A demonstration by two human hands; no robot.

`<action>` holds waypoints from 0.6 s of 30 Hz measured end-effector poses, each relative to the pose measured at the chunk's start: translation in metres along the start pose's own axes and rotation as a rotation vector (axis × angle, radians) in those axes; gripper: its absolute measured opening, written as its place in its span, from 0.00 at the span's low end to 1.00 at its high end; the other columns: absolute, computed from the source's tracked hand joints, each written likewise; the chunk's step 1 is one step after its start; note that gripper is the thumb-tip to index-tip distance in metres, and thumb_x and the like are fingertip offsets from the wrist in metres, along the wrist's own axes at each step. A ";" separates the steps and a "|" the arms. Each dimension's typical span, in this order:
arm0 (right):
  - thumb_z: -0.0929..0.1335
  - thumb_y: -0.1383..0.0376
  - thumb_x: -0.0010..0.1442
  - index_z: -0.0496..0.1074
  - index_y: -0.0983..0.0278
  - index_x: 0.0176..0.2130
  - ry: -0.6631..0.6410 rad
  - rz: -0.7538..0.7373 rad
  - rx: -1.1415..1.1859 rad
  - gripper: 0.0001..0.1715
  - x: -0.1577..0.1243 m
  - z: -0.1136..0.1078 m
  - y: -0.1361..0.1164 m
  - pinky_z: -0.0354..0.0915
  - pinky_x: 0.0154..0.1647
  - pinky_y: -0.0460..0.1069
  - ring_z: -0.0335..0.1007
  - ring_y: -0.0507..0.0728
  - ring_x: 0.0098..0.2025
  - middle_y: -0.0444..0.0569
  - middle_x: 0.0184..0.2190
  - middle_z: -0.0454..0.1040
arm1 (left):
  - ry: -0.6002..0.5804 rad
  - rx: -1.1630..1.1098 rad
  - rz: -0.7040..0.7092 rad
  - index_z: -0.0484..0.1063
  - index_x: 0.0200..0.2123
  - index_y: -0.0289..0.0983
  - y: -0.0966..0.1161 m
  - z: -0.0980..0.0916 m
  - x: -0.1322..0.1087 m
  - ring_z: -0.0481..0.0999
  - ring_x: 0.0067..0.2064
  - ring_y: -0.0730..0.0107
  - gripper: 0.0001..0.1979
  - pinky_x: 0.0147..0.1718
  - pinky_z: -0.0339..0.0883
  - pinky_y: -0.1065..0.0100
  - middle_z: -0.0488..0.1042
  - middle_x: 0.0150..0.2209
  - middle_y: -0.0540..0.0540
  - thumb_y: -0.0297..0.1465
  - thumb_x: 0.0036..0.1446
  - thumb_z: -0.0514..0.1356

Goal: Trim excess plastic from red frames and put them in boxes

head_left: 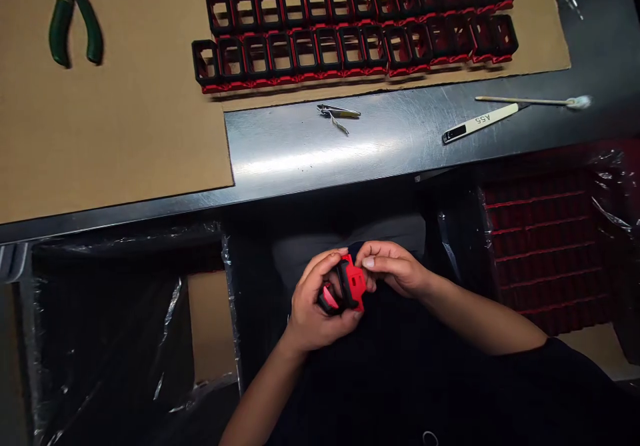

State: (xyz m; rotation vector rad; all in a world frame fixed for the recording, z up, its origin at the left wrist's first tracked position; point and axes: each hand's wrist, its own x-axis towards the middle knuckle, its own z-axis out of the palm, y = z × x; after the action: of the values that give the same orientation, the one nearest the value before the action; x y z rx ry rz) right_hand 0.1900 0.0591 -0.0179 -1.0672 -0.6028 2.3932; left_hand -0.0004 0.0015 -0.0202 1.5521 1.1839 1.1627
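My left hand (320, 306) is wrapped round a red-and-black plastic housing (356, 285), held in front of my body below the bench edge. The housing has a red face with a small slot, and a black frame with an opening behind it. My right hand (395, 269) is closed, its thumb and fingers pinched at the right edge of the red face. Its fingertips partly cover that edge, and the fingers underneath are partly hidden. On the bench beyond, two rows of similar black-and-red housings (305, 49) stand side by side on cardboard.
Green-handled pliers (61, 33) lie on the cardboard (125, 126). Nail clippers (340, 111), a white-handled knife-like tool (483, 123), and a cotton-tipped stick (525, 101) rest on the metal bench (280, 156). A plastic-lined box (545, 253) at right holds red-and-black parts; another lined box (115, 326) stands left.
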 end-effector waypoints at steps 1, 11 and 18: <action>0.77 0.53 0.52 0.75 0.68 0.35 -0.043 0.014 -0.028 0.21 -0.001 0.001 -0.001 0.69 0.26 0.43 0.74 0.50 0.23 0.45 0.24 0.79 | 0.030 -0.082 -0.017 0.62 0.63 0.41 -0.004 0.001 -0.002 0.76 0.57 0.52 0.36 0.51 0.75 0.53 0.72 0.57 0.36 0.43 0.54 0.68; 0.77 0.59 0.54 0.75 0.67 0.41 -0.084 0.014 -0.303 0.19 -0.010 0.017 -0.007 0.66 0.32 0.45 0.73 0.49 0.27 0.43 0.27 0.78 | 0.090 -0.162 0.040 0.54 0.68 0.44 -0.019 0.005 -0.014 0.76 0.56 0.54 0.43 0.50 0.74 0.55 0.71 0.58 0.35 0.38 0.54 0.70; 0.74 0.61 0.56 0.77 0.67 0.43 -0.045 -0.008 -0.420 0.16 -0.016 0.022 -0.013 0.66 0.34 0.46 0.72 0.49 0.28 0.44 0.28 0.78 | 0.157 -0.204 0.014 0.60 0.64 0.43 -0.021 0.007 -0.015 0.75 0.59 0.55 0.38 0.52 0.74 0.58 0.72 0.58 0.36 0.38 0.54 0.71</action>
State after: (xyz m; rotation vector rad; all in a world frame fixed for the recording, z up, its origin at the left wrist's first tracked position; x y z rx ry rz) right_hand 0.1854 0.0562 0.0111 -1.1716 -1.1596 2.3443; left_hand 0.0004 -0.0099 -0.0449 1.3374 1.1171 1.3900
